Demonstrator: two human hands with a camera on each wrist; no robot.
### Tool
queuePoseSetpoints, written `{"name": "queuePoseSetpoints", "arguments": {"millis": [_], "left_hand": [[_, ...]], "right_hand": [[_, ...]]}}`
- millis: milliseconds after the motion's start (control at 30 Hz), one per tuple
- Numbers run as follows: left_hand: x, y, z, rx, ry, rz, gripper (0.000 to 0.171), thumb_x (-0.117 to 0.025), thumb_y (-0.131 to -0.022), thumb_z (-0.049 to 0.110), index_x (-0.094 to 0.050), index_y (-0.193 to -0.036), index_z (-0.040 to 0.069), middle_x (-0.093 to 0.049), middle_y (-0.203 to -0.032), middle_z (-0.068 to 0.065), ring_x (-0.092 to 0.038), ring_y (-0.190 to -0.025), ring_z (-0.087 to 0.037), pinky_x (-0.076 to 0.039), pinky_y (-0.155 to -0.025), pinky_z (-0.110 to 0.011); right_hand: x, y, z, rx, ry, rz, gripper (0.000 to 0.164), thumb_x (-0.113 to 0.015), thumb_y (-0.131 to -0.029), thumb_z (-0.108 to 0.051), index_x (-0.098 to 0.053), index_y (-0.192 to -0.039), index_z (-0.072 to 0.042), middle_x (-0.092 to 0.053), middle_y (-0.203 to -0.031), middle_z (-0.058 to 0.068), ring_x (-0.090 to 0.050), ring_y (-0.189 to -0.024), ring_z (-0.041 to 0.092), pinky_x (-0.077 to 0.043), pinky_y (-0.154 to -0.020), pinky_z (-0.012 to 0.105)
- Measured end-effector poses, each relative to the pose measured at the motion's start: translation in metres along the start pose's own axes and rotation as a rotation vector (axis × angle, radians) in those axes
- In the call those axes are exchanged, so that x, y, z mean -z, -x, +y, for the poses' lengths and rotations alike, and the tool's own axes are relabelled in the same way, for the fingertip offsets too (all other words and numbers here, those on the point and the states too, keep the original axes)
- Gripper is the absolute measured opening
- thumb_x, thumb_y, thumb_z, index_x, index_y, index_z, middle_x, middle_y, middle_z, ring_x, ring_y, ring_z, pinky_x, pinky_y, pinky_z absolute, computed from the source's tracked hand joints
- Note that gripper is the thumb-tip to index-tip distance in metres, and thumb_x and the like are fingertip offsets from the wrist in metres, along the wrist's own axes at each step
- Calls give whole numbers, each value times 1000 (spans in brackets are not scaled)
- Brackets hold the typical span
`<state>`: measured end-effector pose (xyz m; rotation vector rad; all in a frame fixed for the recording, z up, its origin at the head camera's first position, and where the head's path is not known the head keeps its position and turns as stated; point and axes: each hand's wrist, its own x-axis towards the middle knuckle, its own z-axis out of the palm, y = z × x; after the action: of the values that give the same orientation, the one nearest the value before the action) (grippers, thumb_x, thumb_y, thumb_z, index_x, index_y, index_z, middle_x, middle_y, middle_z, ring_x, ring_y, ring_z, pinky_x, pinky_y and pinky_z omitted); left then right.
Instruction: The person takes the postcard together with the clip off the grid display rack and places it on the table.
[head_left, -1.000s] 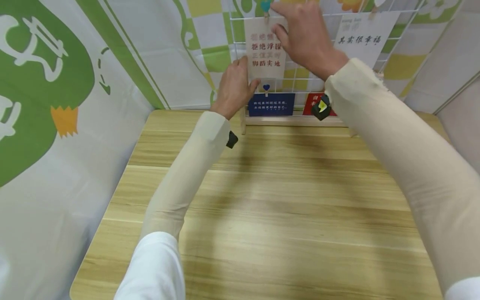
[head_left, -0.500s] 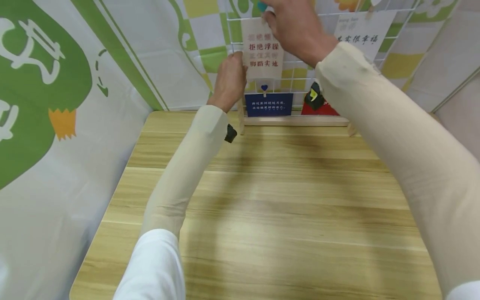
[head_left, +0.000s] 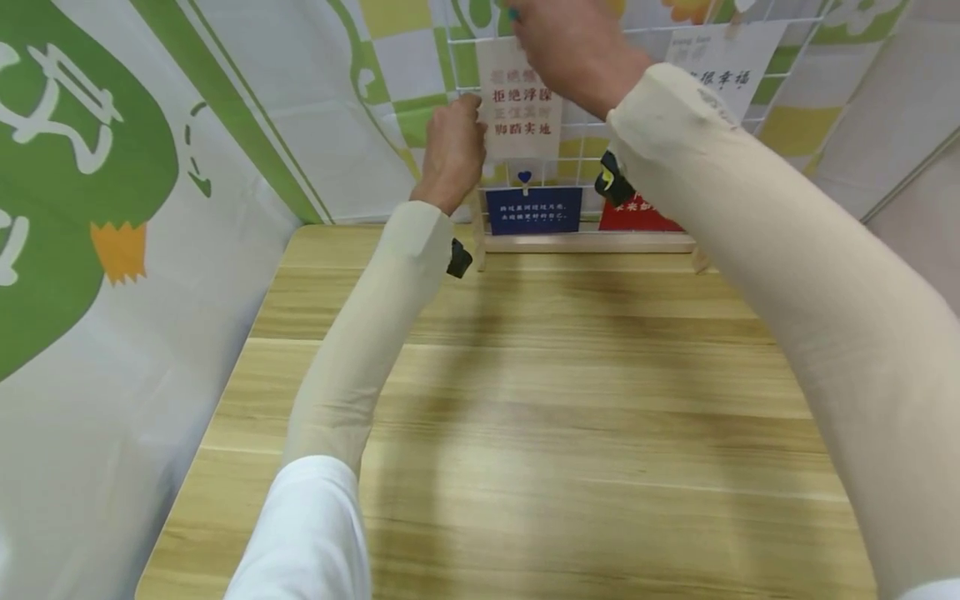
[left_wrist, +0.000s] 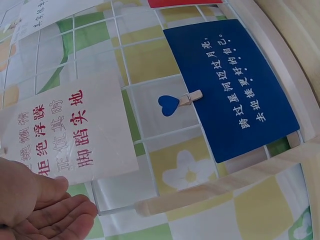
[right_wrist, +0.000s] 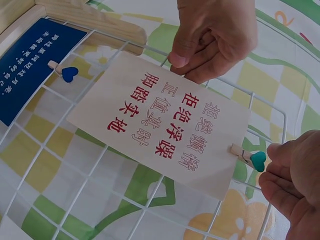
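A white card (right_wrist: pixel 150 127) with red lettering lies against a white wire grid (right_wrist: pixel 80 182). A wooden clothespin with a teal heart (right_wrist: pixel 258 161) clips its upper edge. My right hand (head_left: pixel 573 54) has thumb and fingertips right at that heart, whose whole face shows in the right wrist view. Beside the card's left edge, my left hand (head_left: pixel 453 150) has loosely bent fingers, seen palm up in the left wrist view. Lower on the grid hangs a blue card (left_wrist: pixel 230 87) with white lettering, under a clothespin with a blue heart (left_wrist: pixel 169 105).
The grid stands on a wooden base (head_left: pixel 592 242) at the back of the wooden table (head_left: pixel 525 417). A red card (head_left: pixel 637 215) and another white card (head_left: pixel 738 62) hang on its right side. A green and white printed cloth (head_left: pixel 75 208) covers the wall at left.
My left hand has shifted left from the grid's side, its thumb coming off the front. The right hand has moved a little left and up around the teal heart. The head view has shifted slightly.
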<state>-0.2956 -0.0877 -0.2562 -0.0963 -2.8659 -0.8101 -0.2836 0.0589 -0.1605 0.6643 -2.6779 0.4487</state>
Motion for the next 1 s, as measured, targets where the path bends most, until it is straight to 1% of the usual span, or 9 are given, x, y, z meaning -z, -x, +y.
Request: {"name": "queuePoseSetpoints", "arguments": {"millis": [67, 133, 233, 433, 600, 700, 833, 900, 1000], "left_hand": [[0, -1, -1, -3, -14, 15, 34, -49, -102, 9, -55, -135, 6, -61, -137, -11, -67, -115, -20, -56, -89, -22], [0, -2, -2, 1, -20, 23, 32, -49, -102, 9, -58, -132, 6, -62, -135, -10, -68, -113, -20, -57, -87, -23], [1, -5, -5, 8, -21, 32, 31, -49, -102, 10, -60, -130, 7, -65, -131, -10, -69, -109, -20, -58, -84, -23], [5, -7, -9, 27, 2, 55, 28, -51, -101, 12, -64, -125, 7, -67, -127, -11, -70, -106, -19, -58, -82, -21], [7, -8, -9, 41, 18, 61, 27, -52, -101, 14, -66, -124, 7, -67, -127, -11, -70, -107, -20, -58, -83, -21], [8, -8, -8, 48, 13, 75, 26, -52, -101, 15, -67, -122, 7, -68, -125, -11, -70, -106, -19, -57, -84, -21], [6, -10, -5, 29, -5, 85, 25, -52, -102, 15, -69, -119, 7, -70, -121, -10, -70, -103, -19, -57, -84, -21], [5, -11, -4, 19, -6, 83, 25, -52, -102, 15, -69, -118, 7, -71, -119, -10, -70, -102, -19, -57, -84, -21], [3, -13, -2, 25, 11, 80, 24, -53, -101, 15, -70, -116, 7, -71, -119, -10, -70, -103, -19, -57, -84, -21]], "right_hand": [[-1, -1, -1, -2, -9, 2, 46, -20, -109, -29, -31, -153, -30, -52, -144, 0, -59, -124, 15, -50, -101, 25], [-1, -2, -5, -33, -46, -19, 46, -17, -108, -33, -28, -153, -34, -51, -144, -3, -59, -123, 12, -51, -99, 24], [-2, -4, -8, -49, -53, -35, 47, -16, -108, -34, -24, -154, -36, -48, -146, -3, -56, -125, 11, -50, -99, 23], [-3, -11, -14, 21, 37, -31, 49, -20, -108, -25, -18, -157, -29, -43, -149, 5, -49, -131, 18, -44, -107, 27], [-1, -11, -17, 31, 41, -67, 51, -21, -108, -24, -15, -158, -25, -40, -150, 7, -46, -133, 20, -41, -111, 29], [1, -12, -19, 6, 22, -97, 50, -19, -108, -27, -14, -158, -24, -41, -149, 7, -47, -131, 19, -44, -107, 27], [3, -13, -20, -65, -17, -139, 51, -15, -108, -33, -12, -158, -25, -42, -146, 6, -49, -125, 18, -47, -100, 26], [3, -14, -18, -95, -24, -149, 50, -14, -108, -35, -13, -157, -26, -41, -146, 7, -49, -125, 18, -47, -100, 26], [3, -15, -17, -131, -42, -146, 50, -15, -107, -35, -15, -156, -26, -40, -148, 6, -49, -127, 18, -47, -101, 25]]}}
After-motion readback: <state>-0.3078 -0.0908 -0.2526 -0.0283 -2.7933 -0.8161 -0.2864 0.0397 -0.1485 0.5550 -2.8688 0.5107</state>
